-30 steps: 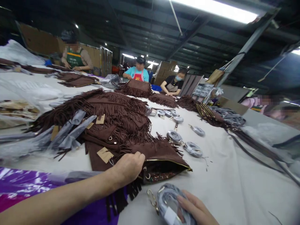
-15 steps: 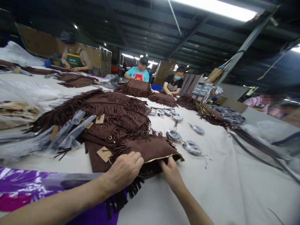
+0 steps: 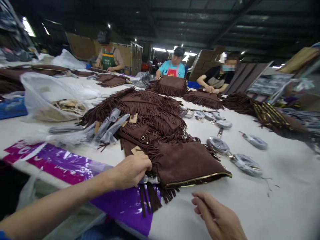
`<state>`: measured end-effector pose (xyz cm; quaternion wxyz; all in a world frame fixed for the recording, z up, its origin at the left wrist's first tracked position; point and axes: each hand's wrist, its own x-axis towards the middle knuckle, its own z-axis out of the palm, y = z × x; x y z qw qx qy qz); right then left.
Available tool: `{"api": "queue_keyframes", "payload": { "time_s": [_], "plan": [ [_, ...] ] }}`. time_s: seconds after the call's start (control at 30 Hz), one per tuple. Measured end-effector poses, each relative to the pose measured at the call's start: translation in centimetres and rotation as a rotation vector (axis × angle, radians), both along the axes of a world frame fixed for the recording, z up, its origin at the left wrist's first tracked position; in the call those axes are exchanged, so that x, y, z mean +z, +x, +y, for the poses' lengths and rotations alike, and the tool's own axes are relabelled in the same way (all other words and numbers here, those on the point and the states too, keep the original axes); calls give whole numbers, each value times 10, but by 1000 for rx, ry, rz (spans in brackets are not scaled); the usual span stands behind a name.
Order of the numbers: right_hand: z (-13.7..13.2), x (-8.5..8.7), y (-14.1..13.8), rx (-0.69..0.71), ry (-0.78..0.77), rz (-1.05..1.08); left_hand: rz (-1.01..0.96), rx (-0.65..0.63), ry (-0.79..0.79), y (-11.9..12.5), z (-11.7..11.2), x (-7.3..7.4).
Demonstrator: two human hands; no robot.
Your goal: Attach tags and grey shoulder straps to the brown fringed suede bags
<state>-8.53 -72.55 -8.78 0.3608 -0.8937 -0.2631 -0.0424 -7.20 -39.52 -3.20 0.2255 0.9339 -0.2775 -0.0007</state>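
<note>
A brown fringed bag (image 3: 187, 160) lies on the table with its gold zipper edge facing me. At its left side, my left hand (image 3: 132, 169) is closed, fingers curled inward; what it grips is hidden. A small plastic-wrapped piece (image 3: 150, 179) shows just beside those fingers, above dark hanging fringe. My right hand (image 3: 216, 213) is off the bag, below its zipper, with loosely bent fingers and nothing in them. Behind the left hand, a tan paper tag (image 3: 137, 150) rests on more brown material.
Brown fringed bags (image 3: 152, 108) are piled behind. Wrapped coiled straps (image 3: 247, 164) lie to the right. A purple plastic bag (image 3: 122, 206) covers the front left, and a clear bag (image 3: 37, 96) stands beyond. Several co-workers, one in a turquoise shirt (image 3: 165, 68), are across the table.
My right hand has come out of the bag's opening and moved down, away from it. The opening now lies nearly flat. My left hand has shifted to the bag's left side. The view has turned left.
</note>
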Motion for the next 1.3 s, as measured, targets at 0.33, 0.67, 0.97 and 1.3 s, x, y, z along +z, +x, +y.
{"api": "queue_keyframes", "payload": {
  "time_s": [0.33, 0.67, 0.97, 1.3],
  "plan": [
    [-73, 15, 94, -266, -275, -268, -240, 31, 244, 9, -9, -28],
    [-75, 37, 68, -82, -273, 180, -328, 309, 292, 50, 19, -8],
    [-36, 45, 26, -189, 411, 828, 87, -255, -171, -10, -125, 2],
    [-64, 17, 21, -129, -33, 79, 493, -128, -742, 25, -205, -59]
  ]
}}
